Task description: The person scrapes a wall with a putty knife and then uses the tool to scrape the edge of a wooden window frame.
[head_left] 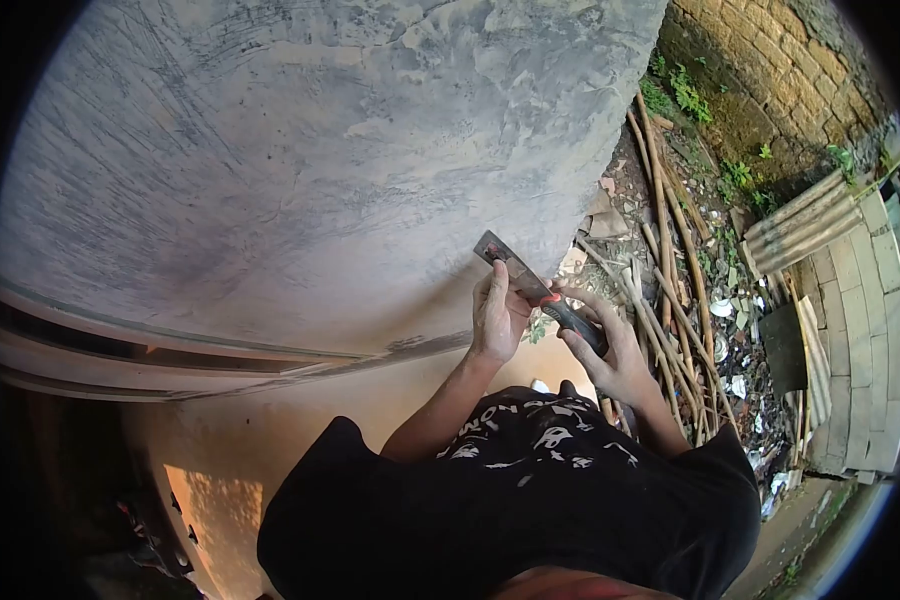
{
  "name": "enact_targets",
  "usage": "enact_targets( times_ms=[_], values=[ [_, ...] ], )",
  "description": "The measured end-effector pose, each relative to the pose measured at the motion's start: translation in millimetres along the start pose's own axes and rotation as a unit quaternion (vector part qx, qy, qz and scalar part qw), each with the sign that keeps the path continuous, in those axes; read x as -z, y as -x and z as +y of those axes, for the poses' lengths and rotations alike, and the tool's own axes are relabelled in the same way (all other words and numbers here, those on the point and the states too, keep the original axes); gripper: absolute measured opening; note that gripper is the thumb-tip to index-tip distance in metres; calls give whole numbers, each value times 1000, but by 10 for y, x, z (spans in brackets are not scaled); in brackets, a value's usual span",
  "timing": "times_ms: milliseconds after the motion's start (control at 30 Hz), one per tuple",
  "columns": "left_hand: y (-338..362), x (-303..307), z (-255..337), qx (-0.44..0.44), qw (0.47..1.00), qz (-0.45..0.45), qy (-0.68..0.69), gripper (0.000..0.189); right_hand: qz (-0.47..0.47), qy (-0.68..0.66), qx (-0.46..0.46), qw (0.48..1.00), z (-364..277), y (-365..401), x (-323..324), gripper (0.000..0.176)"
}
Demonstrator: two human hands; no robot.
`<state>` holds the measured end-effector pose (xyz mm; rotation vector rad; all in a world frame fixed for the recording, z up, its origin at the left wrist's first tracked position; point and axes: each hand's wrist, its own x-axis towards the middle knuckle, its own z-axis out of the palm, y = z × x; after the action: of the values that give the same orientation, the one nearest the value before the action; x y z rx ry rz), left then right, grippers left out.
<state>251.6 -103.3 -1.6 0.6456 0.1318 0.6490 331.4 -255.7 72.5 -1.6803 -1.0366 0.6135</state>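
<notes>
A scraper with a flat grey blade (pixel 520 264), a red collar and a black handle slants across the middle of the head view, in front of the wall. The blade's far end carries a dark reddish smear. My left hand (pixel 501 318) is closed on the blade, thumb lying along its face and fingers behind it. My right hand (pixel 618 350) curls round the black handle (pixel 576 325) from the right. Beyond the blade stands the grey plastered wall (pixel 330 190), patchy and streaked with scratch marks.
A recessed frame (pixel 170 345) runs along the wall's lower left. Bamboo poles and sticks (pixel 670 270) lie on littered ground at right. Corrugated sheets (pixel 802 222), stacked grey blocks (pixel 855 330) and a mossy brick wall (pixel 780 60) stand beyond. A tan floor (pixel 280 430) is below.
</notes>
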Motion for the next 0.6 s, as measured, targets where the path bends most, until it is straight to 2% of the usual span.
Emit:
enact_targets(
  times_ms=[33,100,267,333,400,600],
  values=[
    [-13,21,3,-25,1000,-14,-8,41,3,21,41,999,-34,-13,8,40],
    [5,24,44,-13,1000,3,5,36,22,75,149,986,-24,-54,-6,45],
    [-10,-24,71,-10,999,51,14,26,18,92,118,989,-96,-51,-9,49],
    [-23,-97,53,-26,993,114,-11,26,38,121,90,988,-85,-68,-36,48],
    [-3,-206,102,-31,992,114,-34,27,76,64,142,985,-76,-78,-95,48],
    [-14,-135,2,-50,989,136,-43,27,50,69,135,987,127,-95,-16,49]
  ],
)
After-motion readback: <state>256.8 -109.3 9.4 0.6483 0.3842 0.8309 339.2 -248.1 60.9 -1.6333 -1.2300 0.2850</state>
